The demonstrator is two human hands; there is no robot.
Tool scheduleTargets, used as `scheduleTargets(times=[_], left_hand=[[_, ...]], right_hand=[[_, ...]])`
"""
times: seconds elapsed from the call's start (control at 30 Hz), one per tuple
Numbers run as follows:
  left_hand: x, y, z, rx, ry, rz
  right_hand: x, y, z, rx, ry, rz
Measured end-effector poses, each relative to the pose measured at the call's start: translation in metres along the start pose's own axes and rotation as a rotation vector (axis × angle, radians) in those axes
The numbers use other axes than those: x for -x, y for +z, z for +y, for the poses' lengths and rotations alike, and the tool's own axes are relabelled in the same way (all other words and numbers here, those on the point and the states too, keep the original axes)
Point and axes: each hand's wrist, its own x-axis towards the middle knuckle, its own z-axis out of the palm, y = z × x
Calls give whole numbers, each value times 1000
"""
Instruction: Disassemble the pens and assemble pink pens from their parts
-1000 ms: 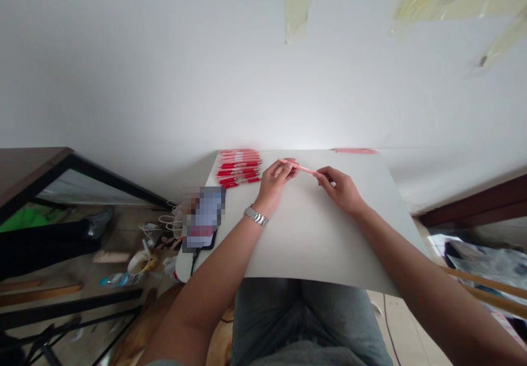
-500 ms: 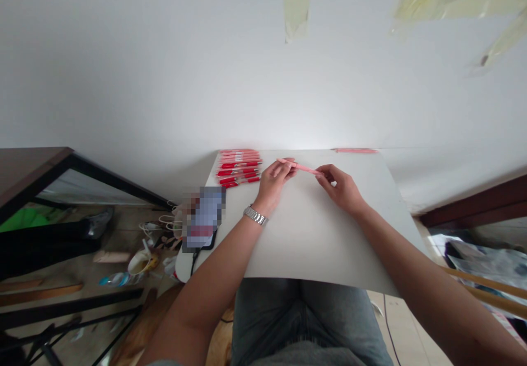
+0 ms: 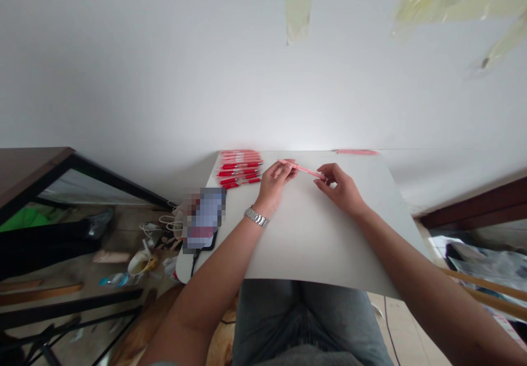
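Both of my hands hold one slim pink pen just above the white table. My left hand, with a metal watch on its wrist, is closed round the pen's left end. My right hand pinches the right end between thumb and fingers. A row of several red pens lies on the table to the left of my left hand.
Another pink pen lies at the table's far edge by the white wall. A phone with a cable sits on the table's left corner. Clutter covers the floor at left, beside a dark framed panel. My legs are under the table's near edge.
My right hand's fingers have shifted slightly along the pen's right end. My left hand and the pen stay in the same spot.
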Motion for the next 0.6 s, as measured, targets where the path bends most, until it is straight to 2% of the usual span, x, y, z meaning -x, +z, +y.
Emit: scheduleTargets(times=[0.23, 0.6], left_hand=[[2, 1, 1, -2, 12, -55], [1, 2, 1, -4, 13, -39]], right_hand=[[-1, -3, -2, 55, 12, -30], [0, -5, -9, 74, 65, -95]])
